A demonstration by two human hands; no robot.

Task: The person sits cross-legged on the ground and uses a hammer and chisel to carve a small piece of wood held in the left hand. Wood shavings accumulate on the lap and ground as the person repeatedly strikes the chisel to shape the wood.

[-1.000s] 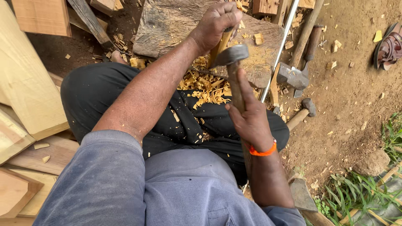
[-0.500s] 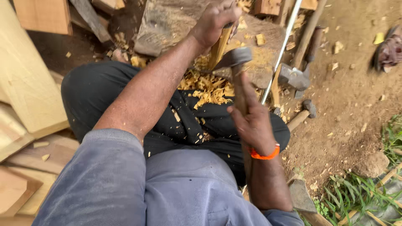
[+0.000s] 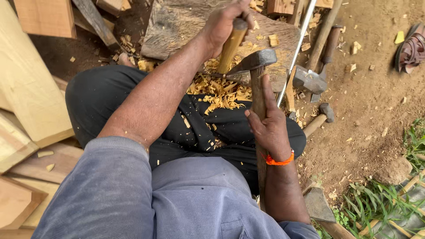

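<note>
My left hand (image 3: 223, 24) grips the top of a short pale wooden stick (image 3: 229, 52), held upright and slightly tilted on a worn wooden chopping block (image 3: 177, 26). My right hand (image 3: 268, 126) is wrapped around the long wooden handle of an adze-like tool (image 3: 257, 95). Its dark metal head (image 3: 254, 61) sits right beside the stick's lower part, over the block's near edge. Yellow wood shavings (image 3: 219, 90) lie piled on my dark trousers below the block.
Pale planks (image 3: 26, 88) are stacked on the left. On the dirt to the right lie a metal rod (image 3: 294, 53), a heavy hammer (image 3: 310, 79) and a smaller hammer (image 3: 319, 117). A sandal (image 3: 411, 46) lies at top right, and grass (image 3: 380, 203) grows at bottom right.
The tool's head has shifted a little to the right and down, off the stick's face. Both hands keep their grips.
</note>
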